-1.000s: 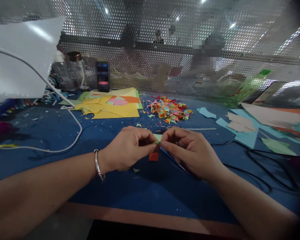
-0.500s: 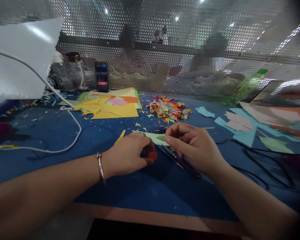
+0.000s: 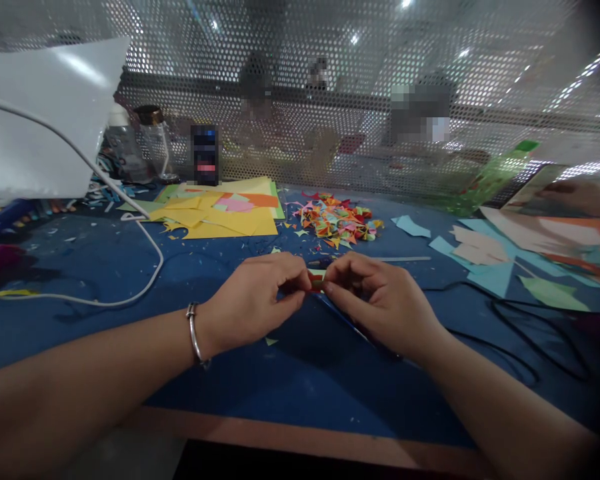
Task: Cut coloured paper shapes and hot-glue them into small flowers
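My left hand [image 3: 257, 300] and my right hand [image 3: 380, 300] meet fingertip to fingertip above the blue table [image 3: 300, 393]. Between them they pinch small paper pieces [image 3: 316, 282], one red and one pale green, mostly hidden by the fingers. A metal bangle [image 3: 194, 333] circles my left wrist. A dark slim tool, perhaps scissors [image 3: 347, 323], lies under my right hand, largely covered.
A heap of folded colourful paper bits [image 3: 337, 220] lies just beyond my hands. Yellow sheets [image 3: 220, 213] sit back left, pale blue and green offcuts [image 3: 500, 257] on the right. A white cable [image 3: 130, 220] loops left, black cables [image 3: 520, 340] right. Another person's hand [image 3: 577, 197] is far right. A perforated metal screen stands behind.
My left hand dropped to the table, picked up the red paper square, and rose back to meet my right hand, which kept the green piece. The red square no longer lies on the table.
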The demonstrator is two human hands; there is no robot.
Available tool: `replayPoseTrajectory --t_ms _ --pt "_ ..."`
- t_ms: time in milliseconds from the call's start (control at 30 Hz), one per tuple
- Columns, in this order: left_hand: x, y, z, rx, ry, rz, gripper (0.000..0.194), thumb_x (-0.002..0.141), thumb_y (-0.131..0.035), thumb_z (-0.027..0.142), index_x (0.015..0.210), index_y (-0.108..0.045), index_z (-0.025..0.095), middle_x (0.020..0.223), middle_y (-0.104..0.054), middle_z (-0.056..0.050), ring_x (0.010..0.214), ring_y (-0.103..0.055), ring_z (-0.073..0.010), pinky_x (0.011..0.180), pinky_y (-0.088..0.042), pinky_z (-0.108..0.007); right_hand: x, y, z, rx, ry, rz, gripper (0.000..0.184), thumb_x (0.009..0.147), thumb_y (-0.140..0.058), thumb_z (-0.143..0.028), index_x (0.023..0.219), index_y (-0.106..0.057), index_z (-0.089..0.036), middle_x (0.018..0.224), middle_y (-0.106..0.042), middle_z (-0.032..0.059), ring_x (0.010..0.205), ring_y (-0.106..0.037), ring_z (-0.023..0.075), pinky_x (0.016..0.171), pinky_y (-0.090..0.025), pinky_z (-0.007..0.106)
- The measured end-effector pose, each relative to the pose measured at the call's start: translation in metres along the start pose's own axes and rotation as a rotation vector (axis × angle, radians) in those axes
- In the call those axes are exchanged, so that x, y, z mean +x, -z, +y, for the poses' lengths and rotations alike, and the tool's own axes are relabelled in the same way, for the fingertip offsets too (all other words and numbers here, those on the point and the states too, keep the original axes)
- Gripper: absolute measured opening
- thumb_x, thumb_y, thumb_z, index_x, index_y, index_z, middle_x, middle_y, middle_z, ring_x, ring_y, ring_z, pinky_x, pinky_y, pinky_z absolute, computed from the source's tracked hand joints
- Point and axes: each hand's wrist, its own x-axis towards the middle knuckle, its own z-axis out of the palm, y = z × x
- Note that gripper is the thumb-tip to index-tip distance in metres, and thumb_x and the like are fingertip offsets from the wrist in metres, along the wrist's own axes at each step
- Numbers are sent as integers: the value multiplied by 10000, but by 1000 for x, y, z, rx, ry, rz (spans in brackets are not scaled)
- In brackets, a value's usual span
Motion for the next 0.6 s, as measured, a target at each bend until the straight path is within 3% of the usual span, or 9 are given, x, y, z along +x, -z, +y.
replayPoseTrajectory --t_ms 133,333,600 --pt "-1 -3 2 -189 81 29 68 814 -598 118 836 -641 166 887 -697 -21 824 -637 -143 770 -488 -274 -1 0 0 -15 35 15 54 831 -589 -207 781 -609 -203 675 -609 -5 580 -538 117 518 -430 222" --pt "4 -7 4 -747 345 71 126 787 -681 182 867 -586 160 815 -615 16 722 -601 -106 696 -490 -254 -4 -1 1 -22 68 39 58 851 -591 -186 799 -607 -207 699 -612 -1 609 -555 121 537 -441 219" --pt "6 -10 7 -994 531 127 194 763 -738 150 850 -565 149 784 -617 18 734 -655 -116 695 -506 -246 -7 -3 3 -35 87 23 60 891 -583 -218 843 -616 -202 694 -617 -8 578 -544 108 522 -434 211"
